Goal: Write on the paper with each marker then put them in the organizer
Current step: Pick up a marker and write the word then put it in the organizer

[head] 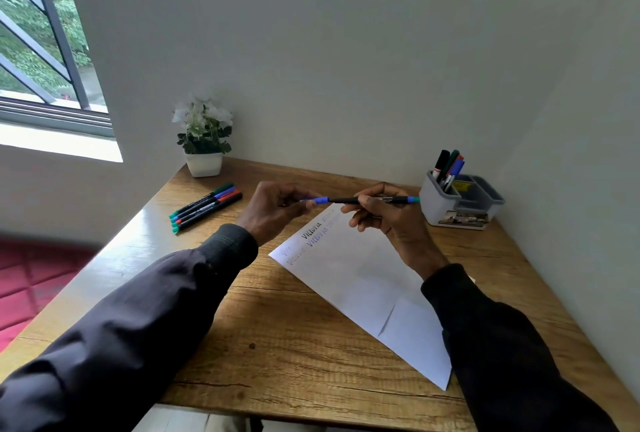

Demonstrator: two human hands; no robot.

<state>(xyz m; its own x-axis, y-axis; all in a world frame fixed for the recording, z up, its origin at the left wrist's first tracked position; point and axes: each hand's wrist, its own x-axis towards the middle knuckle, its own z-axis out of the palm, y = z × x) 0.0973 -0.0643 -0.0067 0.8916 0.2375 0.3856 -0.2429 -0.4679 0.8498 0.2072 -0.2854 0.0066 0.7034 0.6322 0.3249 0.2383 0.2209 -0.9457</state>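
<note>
My right hand (388, 213) grips the black barrel of a blue marker (348, 201), held level above the paper. My left hand (277, 210) pinches the marker's blue cap (320, 200) at the barrel's left end. A white sheet of paper (367, 289) lies slanted on the wooden desk (277, 327), with the same word written several times in different colours near its top. Several capped markers (206, 207) lie side by side at the left. The grey-and-white organizer (460, 203) stands at the back right with several markers upright in its left compartment.
A white pot of white flowers (204, 140) stands in the desk's back left corner. Walls close the desk at the back and right. A window is on the left, and a red cushioned seat (31, 279) sits below the desk's left edge.
</note>
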